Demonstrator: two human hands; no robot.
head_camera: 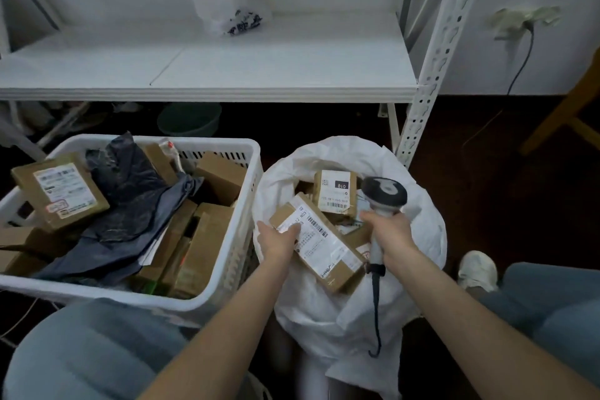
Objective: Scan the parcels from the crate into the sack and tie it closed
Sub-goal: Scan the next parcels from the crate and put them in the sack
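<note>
My left hand [279, 242] grips a long brown parcel [319, 242] by its far-left end, thumb pressed on the white label. The parcel lies tilted over the open mouth of the white sack [341, 312], label and barcode facing up. My right hand [388, 230] is wrapped round the handle of the scanner [384, 195], just right of the parcel; its dark head sits above the sack's far side and its cable hangs down the near wall. Deeper in the sack lies another labelled box [336, 193] among more brown parcels. Left of the sack, touching it, stands the white crate [246, 204], crowded with cardboard boxes, a crumpled dark grey mailer [130, 198] and a flat labelled carton [60, 195] propped on its far-left rim. Beyond both runs a white shelf [227, 75] carrying a plastic bag [227, 3].
</note>
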